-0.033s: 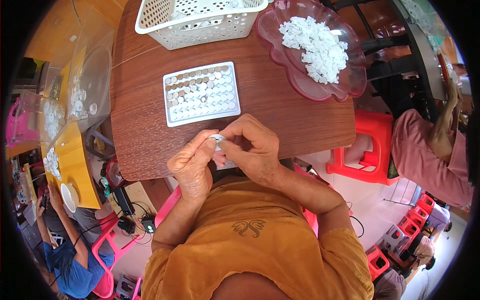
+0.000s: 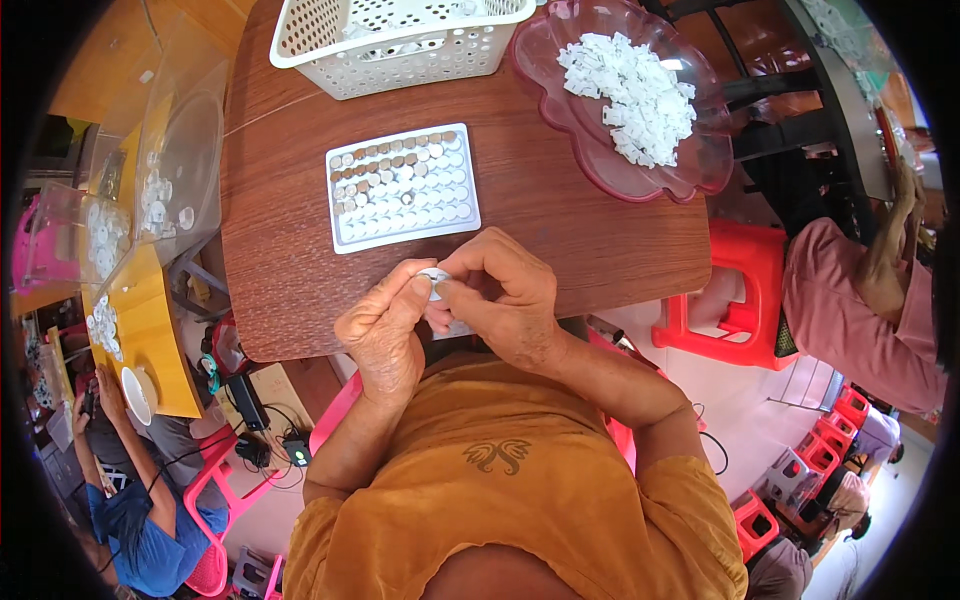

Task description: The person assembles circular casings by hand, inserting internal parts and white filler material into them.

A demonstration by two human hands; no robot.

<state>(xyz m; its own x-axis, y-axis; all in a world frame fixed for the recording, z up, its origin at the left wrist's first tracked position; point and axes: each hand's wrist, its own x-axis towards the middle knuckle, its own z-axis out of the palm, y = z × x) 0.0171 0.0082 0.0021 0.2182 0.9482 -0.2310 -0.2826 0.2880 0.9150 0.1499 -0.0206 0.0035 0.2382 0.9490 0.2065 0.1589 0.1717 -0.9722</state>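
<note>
Just in front of the table's near edge, my left hand (image 2: 383,330) and my right hand (image 2: 508,298) meet, both pinching one small round white plastic piece (image 2: 434,275). A dark slot or mark shows on its face, and fingertips cover part of its rim. Beyond my hands lies a white tray (image 2: 343,240) with rows of round pockets. Coin-like metal discs (image 2: 408,160) sit in its far rows, some brownish and some silvery; the nearer rows look white. Under my right hand, part of a pale object shows, too covered to name.
A white perforated basket (image 2: 345,80) stands at the table's far side. To its right, a pink scalloped bowl (image 2: 560,130) holds a heap of small white pieces (image 2: 640,100). A red stool (image 2: 735,290) and a seated person are at right; another person sits at left by a yellow table (image 2: 165,340).
</note>
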